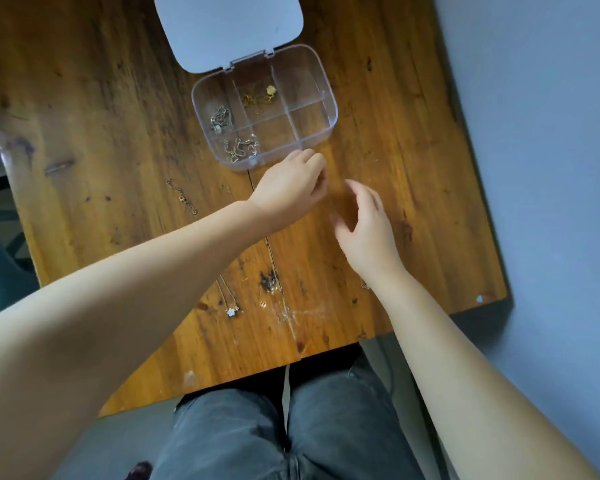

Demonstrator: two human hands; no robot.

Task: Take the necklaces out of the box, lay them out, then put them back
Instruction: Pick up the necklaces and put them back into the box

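The clear compartment box [326, 98] stands open on the wooden table, its white lid [229, 26] folded back. It holds a silver necklace [219, 118] in the left compartment, a gold necklace [258, 97] in the middle one and another silver necklace [241, 148] at the front. On the table lie a dark chain [182, 197] at the left and a thin necklace with a pale pendant [231, 310] near the front. My left hand [291, 188] hovers just in front of the box, fingers curled down; what they grip is hidden. My right hand [364, 230] is beside it, fingers apart.
The wooden table [413, 150] ends close on the right against a blue-grey wall. A short bit of chain [365, 285] shows under my right wrist. My knees in grey trousers are under the table's front edge. A dark chair stands at the far left.
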